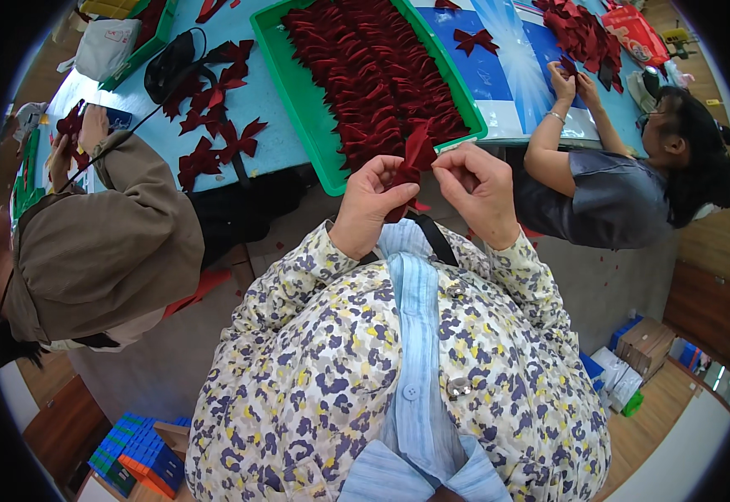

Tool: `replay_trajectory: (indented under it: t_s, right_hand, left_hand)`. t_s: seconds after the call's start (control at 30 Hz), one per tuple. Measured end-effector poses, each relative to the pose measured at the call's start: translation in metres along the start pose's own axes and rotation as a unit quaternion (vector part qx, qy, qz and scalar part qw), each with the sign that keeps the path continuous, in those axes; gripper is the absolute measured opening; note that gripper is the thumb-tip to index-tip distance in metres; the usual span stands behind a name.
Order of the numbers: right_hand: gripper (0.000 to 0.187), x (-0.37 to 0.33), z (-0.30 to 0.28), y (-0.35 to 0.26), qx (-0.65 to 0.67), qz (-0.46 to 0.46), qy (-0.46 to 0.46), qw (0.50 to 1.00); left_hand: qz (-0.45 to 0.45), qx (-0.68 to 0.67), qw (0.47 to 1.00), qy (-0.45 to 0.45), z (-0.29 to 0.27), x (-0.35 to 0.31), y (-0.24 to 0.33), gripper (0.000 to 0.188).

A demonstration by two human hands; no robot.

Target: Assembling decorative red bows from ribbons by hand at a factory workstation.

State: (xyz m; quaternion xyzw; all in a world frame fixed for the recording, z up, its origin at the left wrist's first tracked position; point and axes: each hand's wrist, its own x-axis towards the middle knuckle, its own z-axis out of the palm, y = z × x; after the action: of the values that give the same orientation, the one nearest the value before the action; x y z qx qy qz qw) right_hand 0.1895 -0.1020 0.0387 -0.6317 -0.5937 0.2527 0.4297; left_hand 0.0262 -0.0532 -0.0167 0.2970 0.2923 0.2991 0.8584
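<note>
Between my two hands, in front of my chest, is a dark red velvet bow. My left hand pinches it near its middle, with one loop pointing up and a tail hanging below. At the bow's right side, the thumb and fingertips of my right hand are pressed together. Whatever they pinch is too small to make out. Just beyond my hands lies a green tray holding rows of many similar red bows.
Loose red bows and a black bag lie on the blue table at left. A person in brown sits left, another in grey right; both handle red bows. A bow pile is far right. Blue crates stand lower left.
</note>
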Motion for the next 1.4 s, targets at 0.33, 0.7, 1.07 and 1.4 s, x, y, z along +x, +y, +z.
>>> replay_trajectory:
  t_s: [0.33,0.7,1.07,1.4]
  right_hand:
    - [0.008,-0.003,0.017,0.004,-0.071,-0.083,0.010,0.994]
    - [0.007,0.004,0.018,0.004,-0.185,-0.155,-0.023,0.970]
    - [0.006,0.012,0.009,0.013,0.037,0.069,-0.247,0.966]
    - [0.006,0.011,0.008,-0.001,-0.033,-0.067,-0.108,0.991]
  left_hand:
    - [0.005,0.015,1.000,0.013,0.006,-0.003,-0.004,0.031]
    - [0.067,0.155,0.984,0.054,0.008,-0.005,-0.006,0.029]
    - [0.042,0.112,0.991,0.059,0.000,-0.006,-0.002,0.030]
    - [0.028,-0.055,0.997,0.036,-0.002,-0.005,-0.010,0.033]
